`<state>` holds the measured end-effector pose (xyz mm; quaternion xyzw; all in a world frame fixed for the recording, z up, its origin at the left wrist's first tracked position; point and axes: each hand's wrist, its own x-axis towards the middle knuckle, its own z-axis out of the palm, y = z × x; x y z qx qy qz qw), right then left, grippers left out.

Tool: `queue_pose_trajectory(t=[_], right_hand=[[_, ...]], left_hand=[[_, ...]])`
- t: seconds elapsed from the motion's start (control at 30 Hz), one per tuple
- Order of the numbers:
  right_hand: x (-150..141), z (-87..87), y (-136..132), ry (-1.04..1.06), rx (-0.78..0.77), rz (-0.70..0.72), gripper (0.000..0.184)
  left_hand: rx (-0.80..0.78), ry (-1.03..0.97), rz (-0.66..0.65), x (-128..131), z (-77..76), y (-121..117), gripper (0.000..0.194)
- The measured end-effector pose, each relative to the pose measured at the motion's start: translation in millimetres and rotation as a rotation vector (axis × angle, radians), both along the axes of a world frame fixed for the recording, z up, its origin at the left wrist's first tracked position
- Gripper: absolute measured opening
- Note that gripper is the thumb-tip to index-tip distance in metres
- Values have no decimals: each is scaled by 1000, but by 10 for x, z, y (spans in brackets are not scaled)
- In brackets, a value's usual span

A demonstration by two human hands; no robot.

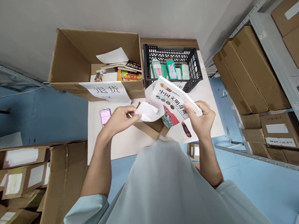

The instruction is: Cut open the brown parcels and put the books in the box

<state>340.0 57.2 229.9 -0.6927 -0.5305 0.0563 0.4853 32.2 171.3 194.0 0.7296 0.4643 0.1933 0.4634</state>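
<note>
My right hand (202, 117) grips a white-covered book (172, 102) by its edge, the thumb on the front cover with its Chinese title. With thumb and fingers pinched, my left hand (124, 119) holds a sheet of thin white paper (148, 111). The paper curls up against the book's left side, and I cannot tell whether it is joined to the book. Beneath both lies an opened small cardboard box (150, 129), partly hidden by the book and paper. A red and black box cutter (186, 129) rests on the table just right of the book.
A large carton (69, 62) with books and papers stands at the table's (121, 148) back left. Beside it is a black plastic crate (194, 76) with several green boxes. A phone (105, 116) lies on the left. Shelves with cartons (252, 73) flank the right; a parcel-filled box (64, 170) sits lower left.
</note>
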Motion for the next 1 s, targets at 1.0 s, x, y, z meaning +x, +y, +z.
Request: queue_pose_trajectory(t=[1.0], right_hand=[[-859, -254, -160, -476, -35, 145, 17]], left_hand=[[-35, -63, 572, -260, -1273, -375, 34]])
